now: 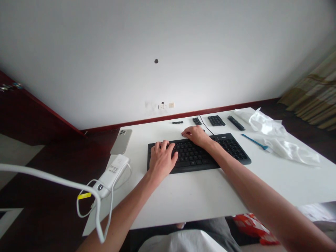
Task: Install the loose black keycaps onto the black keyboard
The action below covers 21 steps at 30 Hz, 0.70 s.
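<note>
A black keyboard (190, 157) lies on the white table, its cable leading off the back edge. My left hand (163, 154) rests on the keyboard's left part, fingers spread over the keys. My right hand (195, 135) is at the keyboard's back edge, thumb and finger pinched on a small dark piece that looks like a keycap; the fingers partly hide it. Beyond that hand, loose black keycaps lie in groups: a short row (177, 122), a small cluster (196, 121) and a larger block (216, 120). One more small dark piece shows just behind my right wrist.
On the left are a phone (121, 141) and a white device (111, 175) with a white cable hanging close to my left forearm. To the right lie a black stick-shaped object (236, 123), a blue brush (254, 141) and crumpled clear plastic (270, 127). The white table (183, 199) ends before a wall.
</note>
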Each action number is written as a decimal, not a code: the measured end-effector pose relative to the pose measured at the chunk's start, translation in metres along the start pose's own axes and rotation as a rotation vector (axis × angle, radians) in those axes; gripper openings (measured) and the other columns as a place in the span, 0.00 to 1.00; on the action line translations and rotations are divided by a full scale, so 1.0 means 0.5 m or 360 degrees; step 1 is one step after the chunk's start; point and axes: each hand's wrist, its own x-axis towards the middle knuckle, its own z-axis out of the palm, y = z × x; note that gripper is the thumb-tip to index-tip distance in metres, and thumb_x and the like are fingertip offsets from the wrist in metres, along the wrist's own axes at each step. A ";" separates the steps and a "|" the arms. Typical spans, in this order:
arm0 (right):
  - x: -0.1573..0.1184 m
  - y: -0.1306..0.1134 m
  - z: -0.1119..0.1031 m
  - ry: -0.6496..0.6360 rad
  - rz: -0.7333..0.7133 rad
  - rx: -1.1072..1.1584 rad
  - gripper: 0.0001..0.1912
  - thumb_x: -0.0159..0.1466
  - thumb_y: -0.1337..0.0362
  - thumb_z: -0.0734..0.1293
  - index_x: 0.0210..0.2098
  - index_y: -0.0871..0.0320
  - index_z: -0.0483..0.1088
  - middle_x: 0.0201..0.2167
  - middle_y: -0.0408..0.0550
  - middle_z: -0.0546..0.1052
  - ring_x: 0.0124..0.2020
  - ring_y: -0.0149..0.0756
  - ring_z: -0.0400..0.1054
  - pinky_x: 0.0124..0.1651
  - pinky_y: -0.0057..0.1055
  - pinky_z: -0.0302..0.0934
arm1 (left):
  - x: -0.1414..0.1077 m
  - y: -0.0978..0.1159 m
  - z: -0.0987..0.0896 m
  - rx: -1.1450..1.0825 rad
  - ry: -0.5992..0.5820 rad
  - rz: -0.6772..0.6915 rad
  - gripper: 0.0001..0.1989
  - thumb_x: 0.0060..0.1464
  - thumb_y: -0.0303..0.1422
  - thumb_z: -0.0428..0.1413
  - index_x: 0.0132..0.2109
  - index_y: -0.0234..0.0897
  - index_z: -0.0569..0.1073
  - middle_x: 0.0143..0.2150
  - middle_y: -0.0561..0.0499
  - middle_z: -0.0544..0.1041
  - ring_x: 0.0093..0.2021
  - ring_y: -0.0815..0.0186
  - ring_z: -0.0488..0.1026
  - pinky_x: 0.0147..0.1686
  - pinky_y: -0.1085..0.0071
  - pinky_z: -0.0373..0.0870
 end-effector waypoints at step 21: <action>0.003 -0.017 -0.027 -0.0107 0.0018 -0.0184 0.06 0.63 0.71 0.70 0.35 0.58 0.81 0.37 0.50 0.84 0.38 0.38 0.77 0.43 0.28 0.63 | -0.006 0.004 -0.008 0.0051 -0.0019 -0.0076 0.19 0.66 0.45 0.56 0.58 0.41 0.71 0.56 0.43 0.72 0.54 0.50 0.67 0.54 0.52 0.67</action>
